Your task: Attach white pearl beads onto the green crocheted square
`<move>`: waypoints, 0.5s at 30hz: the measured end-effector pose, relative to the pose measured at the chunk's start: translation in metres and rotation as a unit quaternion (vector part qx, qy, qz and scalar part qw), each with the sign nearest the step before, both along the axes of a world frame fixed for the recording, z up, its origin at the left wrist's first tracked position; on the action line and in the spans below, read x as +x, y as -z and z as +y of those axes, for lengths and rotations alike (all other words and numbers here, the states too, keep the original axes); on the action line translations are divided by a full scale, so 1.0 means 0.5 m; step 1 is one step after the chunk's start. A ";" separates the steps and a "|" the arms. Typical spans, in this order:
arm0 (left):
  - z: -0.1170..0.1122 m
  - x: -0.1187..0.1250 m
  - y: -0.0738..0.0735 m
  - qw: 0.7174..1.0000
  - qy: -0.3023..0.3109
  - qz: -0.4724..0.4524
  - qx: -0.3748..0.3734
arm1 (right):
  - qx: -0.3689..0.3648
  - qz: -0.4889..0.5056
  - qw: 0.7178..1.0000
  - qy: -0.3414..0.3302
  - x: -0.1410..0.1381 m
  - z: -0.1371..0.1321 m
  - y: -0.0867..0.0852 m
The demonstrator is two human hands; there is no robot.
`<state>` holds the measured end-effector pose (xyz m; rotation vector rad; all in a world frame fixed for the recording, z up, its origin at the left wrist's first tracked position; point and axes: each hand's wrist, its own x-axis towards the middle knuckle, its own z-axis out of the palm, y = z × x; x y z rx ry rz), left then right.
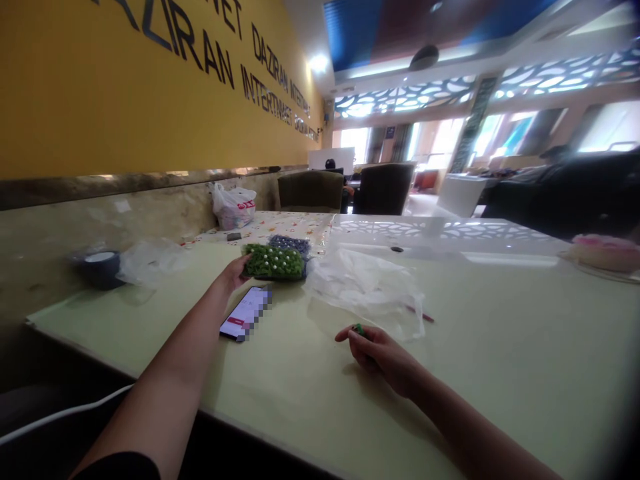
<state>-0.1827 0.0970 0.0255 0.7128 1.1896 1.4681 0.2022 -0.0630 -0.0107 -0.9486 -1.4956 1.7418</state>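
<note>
Close in, the right hand (383, 357) pinches a small green piece (359, 329) firmly in its fingertips, just by a crumpled plastic bag (365, 290). Past a phone (245, 313), the left hand (233, 272), fingers together, touches a green, white-dotted tray (274, 261).

left hand (234, 272) — touching green beaded mat (274, 262) | right hand (383, 357) — pinching small green piece (359, 329)
</note>
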 end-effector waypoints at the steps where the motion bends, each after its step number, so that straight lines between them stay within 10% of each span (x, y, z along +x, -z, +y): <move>1: 0.003 -0.005 0.011 1.000 0.010 0.012 -0.022 | 0.000 -0.008 1.000 -0.003 -0.001 0.000 0.001; 15: 0.095 -0.023 0.081 0.989 -0.023 0.138 -0.056 | -0.058 -0.032 0.998 -0.004 -0.001 -0.001 0.009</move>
